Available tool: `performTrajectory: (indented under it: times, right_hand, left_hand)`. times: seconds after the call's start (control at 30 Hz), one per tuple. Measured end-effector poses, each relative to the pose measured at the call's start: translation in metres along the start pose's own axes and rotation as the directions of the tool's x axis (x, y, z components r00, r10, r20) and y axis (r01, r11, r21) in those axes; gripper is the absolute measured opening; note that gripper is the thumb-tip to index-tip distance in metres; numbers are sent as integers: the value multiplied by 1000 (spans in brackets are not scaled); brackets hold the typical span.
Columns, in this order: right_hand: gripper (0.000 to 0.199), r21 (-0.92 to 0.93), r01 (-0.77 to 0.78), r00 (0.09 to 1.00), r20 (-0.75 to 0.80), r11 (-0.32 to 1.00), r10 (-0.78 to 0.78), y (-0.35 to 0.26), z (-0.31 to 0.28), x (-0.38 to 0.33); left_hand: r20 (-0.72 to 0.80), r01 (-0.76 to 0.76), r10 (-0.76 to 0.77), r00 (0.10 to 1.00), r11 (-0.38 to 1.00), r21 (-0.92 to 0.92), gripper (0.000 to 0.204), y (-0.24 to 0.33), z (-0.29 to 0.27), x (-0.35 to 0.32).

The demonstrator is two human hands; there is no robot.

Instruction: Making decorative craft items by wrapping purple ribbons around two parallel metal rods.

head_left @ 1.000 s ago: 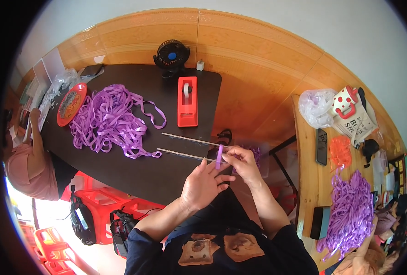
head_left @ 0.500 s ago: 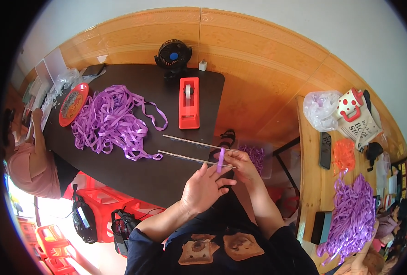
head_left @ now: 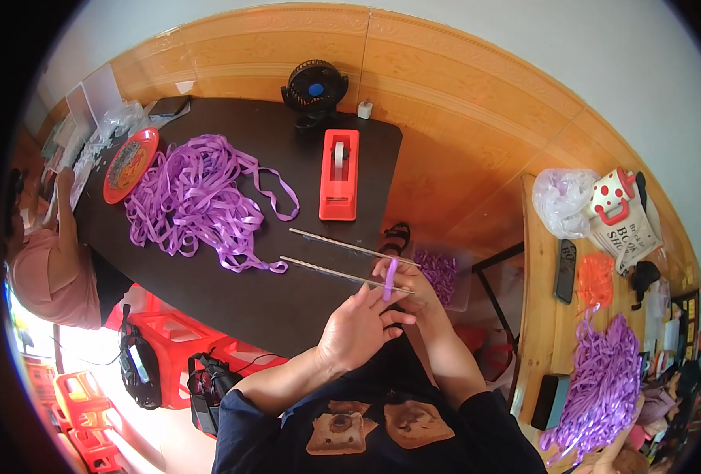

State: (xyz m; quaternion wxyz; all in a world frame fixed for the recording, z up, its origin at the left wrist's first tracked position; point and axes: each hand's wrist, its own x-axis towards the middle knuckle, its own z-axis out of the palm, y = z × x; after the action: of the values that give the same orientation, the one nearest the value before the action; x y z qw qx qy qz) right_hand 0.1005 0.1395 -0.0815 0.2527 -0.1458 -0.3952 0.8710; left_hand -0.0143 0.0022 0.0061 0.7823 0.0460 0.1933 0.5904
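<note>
Two thin twisted metal rods, an upper one and a lower one, reach side by side past the dark table's right edge. Around their free ends runs a short loop of purple ribbon. My right hand is closed at that loop, fingers pinching the ribbon by the rod tips. Just below the lower rod, my left hand is turned palm up with its fingers apart, fingertips near the ribbon and seemingly holding nothing. A large tangled heap of purple ribbon lies on the dark table, left of the rods.
A red tape dispenser, a black fan and a red plate stand on the table. Below my right hand is a bin of purple pieces. More purple ribbon covers the wooden table at right. Another person sits far left.
The view has shifted slightly. My right hand stays at the ribbon loop on the rods, and my left hand has moved a little to the right, its fingers still apart.
</note>
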Motion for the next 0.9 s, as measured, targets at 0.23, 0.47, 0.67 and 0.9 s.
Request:
performTrajectory:
  times: [0.23,0.47,0.67,0.9]
  right_hand:
    - [20,-119,-28,994,-109,992,15,-9,4,-8]
    - [30,-227,-47,978,-210,973,-1,-15,11,-14]
    - [42,-135,92,786,-599,987,-155,-12,2,-32]
    - [71,-236,41,854,-495,971,-157,-36,48,-20]
  left_hand:
    - [5,5,-5,1000,1000,26,64,1,0,0]
    - [3,3,-3,1000,999,33,64,0,-2,-1]
    - [-7,13,-12,1000,999,38,64,2,2,-1]
    - [8,-9,8,1000,1000,29,65,1,1,-2]
